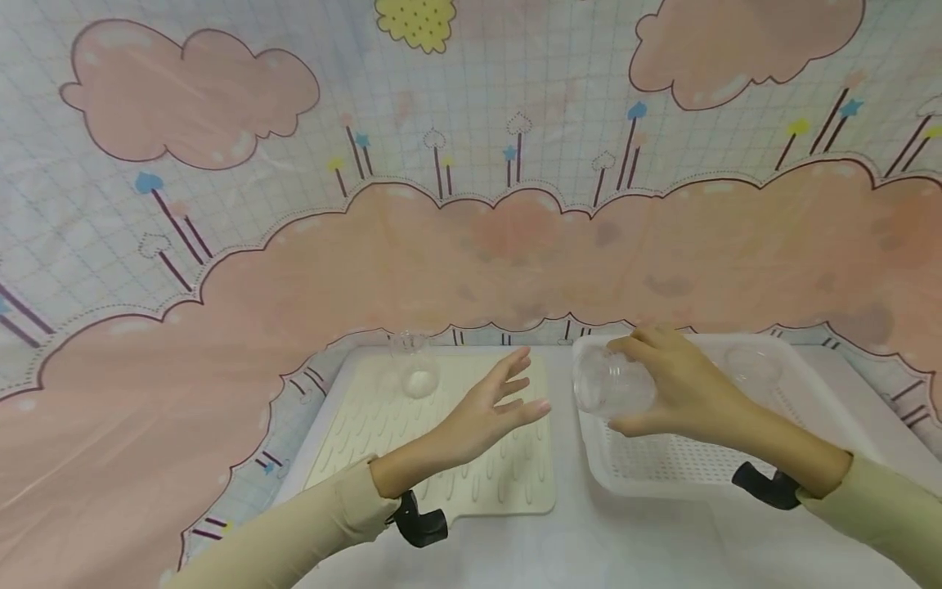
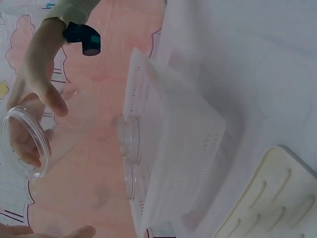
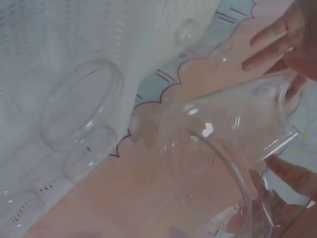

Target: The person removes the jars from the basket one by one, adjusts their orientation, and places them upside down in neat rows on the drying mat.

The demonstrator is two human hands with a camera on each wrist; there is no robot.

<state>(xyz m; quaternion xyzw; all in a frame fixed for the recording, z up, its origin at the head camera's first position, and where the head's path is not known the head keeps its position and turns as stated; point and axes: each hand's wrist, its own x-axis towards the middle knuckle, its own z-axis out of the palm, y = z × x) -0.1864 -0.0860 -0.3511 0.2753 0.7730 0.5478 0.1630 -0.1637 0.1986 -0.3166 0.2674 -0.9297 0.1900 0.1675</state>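
Observation:
My right hand (image 1: 680, 380) grips a clear, see-through cup (image 1: 614, 384) sideways, thumb below and fingers above, over the left part of a white perforated basket (image 1: 662, 489). In the left wrist view, the cup's thick round rim (image 2: 39, 144) faces the camera. My left hand (image 1: 478, 417) is apart from the cup, fingers straight and spread, above the right side of a cream ribbed drying mat (image 1: 508, 483). Nothing is in that hand. Another clear vessel (image 1: 419, 378) stands at the mat's far end.
Inside the basket are several clear round pieces, one a large ring (image 3: 81, 104); whether they are cups or lids I cannot tell. A white table (image 1: 574, 540) lies under basket and mat. Behind hangs a patterned curtain (image 1: 471, 262). Black cameras are strapped to both wrists.

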